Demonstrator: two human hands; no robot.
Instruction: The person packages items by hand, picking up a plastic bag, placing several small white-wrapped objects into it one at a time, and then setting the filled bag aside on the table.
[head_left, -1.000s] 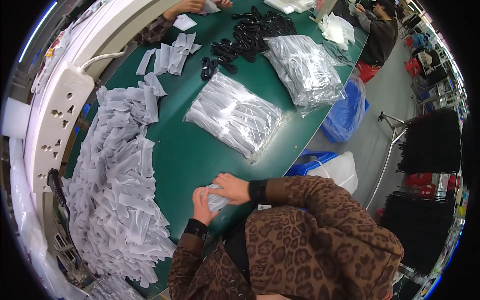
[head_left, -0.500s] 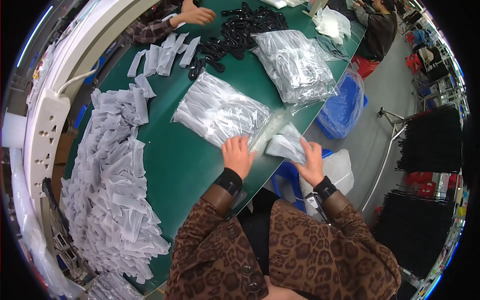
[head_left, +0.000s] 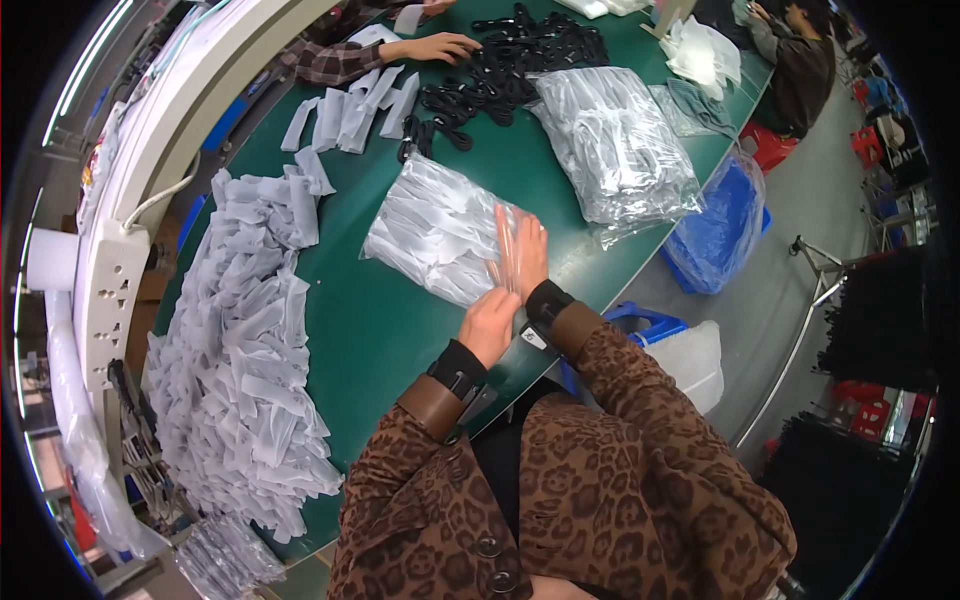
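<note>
A clear plastic bag (head_left: 435, 225) packed with whitish-grey sleeved packets lies on the green table in front of me. My left hand (head_left: 488, 328) pinches the near corner of its right-hand end, fingers closed on the film. My right hand (head_left: 533, 255) is bent around the loose clear film at that same end, beside the left. Pinkish streaks show in the film next to its fingers; whether fingers are under the plastic I cannot tell. A second, fuller bag of packets (head_left: 615, 150) rests farther off to the right, touched by neither hand.
A long heap of whitish-grey packets (head_left: 240, 370) covers the table's left side. Coiled black cables (head_left: 520, 60) lie at the far end, near a co-worker's hand (head_left: 435, 47). A plastic-lined blue bin (head_left: 715, 225) stands past the right edge. A white power strip (head_left: 115, 300) is at left.
My right hand has moved left from over the table edge to the bag's end. The whitish packet it held is no longer seen in it. My left hand now pinches the film.
</note>
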